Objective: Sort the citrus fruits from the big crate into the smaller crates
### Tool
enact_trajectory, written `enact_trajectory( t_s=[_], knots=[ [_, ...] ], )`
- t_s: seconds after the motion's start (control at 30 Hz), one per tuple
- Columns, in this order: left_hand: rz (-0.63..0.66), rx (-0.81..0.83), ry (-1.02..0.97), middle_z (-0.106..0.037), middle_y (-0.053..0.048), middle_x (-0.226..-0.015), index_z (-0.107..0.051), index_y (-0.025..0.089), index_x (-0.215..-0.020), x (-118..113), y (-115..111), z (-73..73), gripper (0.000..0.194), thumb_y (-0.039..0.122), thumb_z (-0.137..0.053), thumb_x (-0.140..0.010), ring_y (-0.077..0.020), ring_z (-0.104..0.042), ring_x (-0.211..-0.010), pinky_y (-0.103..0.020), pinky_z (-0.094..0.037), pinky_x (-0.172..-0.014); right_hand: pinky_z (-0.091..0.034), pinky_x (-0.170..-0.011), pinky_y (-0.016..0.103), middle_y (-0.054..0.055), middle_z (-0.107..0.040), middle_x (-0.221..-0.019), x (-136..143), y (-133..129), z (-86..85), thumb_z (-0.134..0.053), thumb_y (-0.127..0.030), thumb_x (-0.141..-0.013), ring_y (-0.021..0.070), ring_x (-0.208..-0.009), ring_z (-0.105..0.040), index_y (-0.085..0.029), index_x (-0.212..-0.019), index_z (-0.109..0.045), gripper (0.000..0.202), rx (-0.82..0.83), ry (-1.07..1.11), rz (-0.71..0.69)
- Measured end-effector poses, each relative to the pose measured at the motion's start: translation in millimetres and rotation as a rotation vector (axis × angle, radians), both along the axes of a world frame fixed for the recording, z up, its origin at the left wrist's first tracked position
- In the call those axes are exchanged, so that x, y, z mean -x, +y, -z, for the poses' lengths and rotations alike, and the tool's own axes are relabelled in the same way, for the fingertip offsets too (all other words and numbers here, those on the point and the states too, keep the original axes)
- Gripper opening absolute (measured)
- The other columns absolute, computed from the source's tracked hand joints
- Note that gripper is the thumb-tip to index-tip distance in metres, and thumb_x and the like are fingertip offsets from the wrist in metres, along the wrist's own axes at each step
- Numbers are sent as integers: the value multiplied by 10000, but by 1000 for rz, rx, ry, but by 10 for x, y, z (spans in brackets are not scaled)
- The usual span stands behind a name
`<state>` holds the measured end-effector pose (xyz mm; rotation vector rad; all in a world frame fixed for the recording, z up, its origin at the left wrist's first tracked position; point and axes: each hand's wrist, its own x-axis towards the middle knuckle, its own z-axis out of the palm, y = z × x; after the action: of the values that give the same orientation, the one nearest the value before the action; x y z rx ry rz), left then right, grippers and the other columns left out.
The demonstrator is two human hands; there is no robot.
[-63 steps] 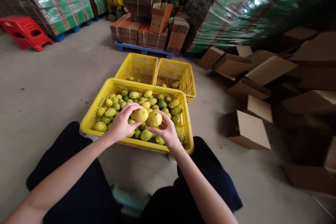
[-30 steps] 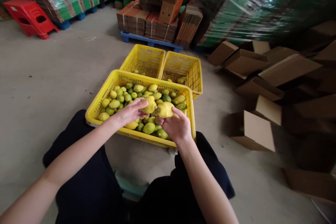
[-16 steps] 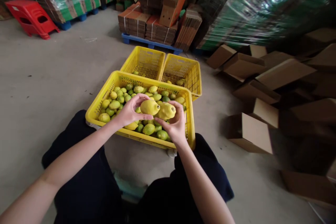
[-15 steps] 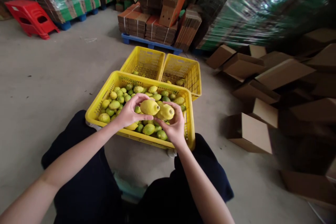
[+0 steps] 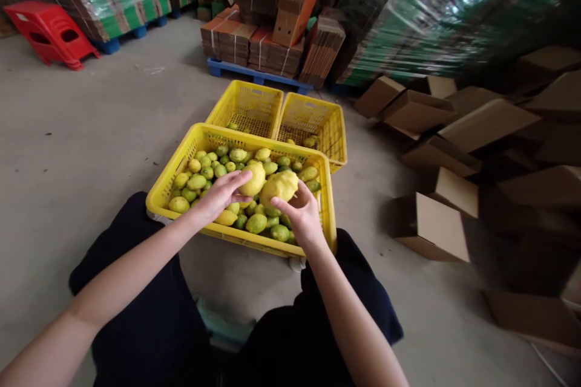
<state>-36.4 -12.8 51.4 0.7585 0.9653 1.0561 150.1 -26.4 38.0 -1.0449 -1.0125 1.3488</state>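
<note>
My left hand [image 5: 223, 195] is closed round a yellow lemon [image 5: 254, 179], thumb on top. In my right hand [image 5: 303, 213] is a larger, bumpy yellow lemon [image 5: 280, 185], gripped between thumb and fingers. Both lemons are held side by side above a yellow plastic crate [image 5: 157, 199] in front of my knees. Many green and yellow lemons [image 5: 196, 182] lie loose in that crate; those right under my hands are partly hidden.
Two more yellow crates, a left one [image 5: 245, 94] and a right one [image 5: 333, 118], stand behind with a few lemons at the bottom. Cardboard boxes [image 5: 442, 227] are heaped on the right. Flattened cartons lie on a blue pallet [image 5: 233, 68]; a red stool [image 5: 48, 30] stands far left.
Both lemons have been turned in my hands; their pointed tips no longer face me. The right lemon is tilted up, and the left hand has shifted slightly left. The view has shifted a little.
</note>
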Motion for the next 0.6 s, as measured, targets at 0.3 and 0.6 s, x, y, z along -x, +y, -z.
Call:
enact_trajectory(
  t_s=[0.3, 0.6],
  knots=[
    [39, 307, -182, -756, -136, -999, -668, 120, -1145, 51, 95, 94, 247, 242, -602, -941, -220, -742, -820, -268, -599, -639, -606, -714, 328, 2, -747, -842, -27, 44, 35, -795, -240, -620, 217, -832, -720, -230, -867, -664, 280, 321, 372, -120],
    [124, 362, -143, -703, -108, -736, -674, 99, -998, -61, -27, 75, 243, 297, -550, -928, -165, -645, -532, -244, -531, -497, -628, -655, 378, 23, -726, -705, 143, 89, 193, -748, -434, -741, 265, -811, -741, -214, -855, -675, 259, 550, 421, -146]
  ],
)
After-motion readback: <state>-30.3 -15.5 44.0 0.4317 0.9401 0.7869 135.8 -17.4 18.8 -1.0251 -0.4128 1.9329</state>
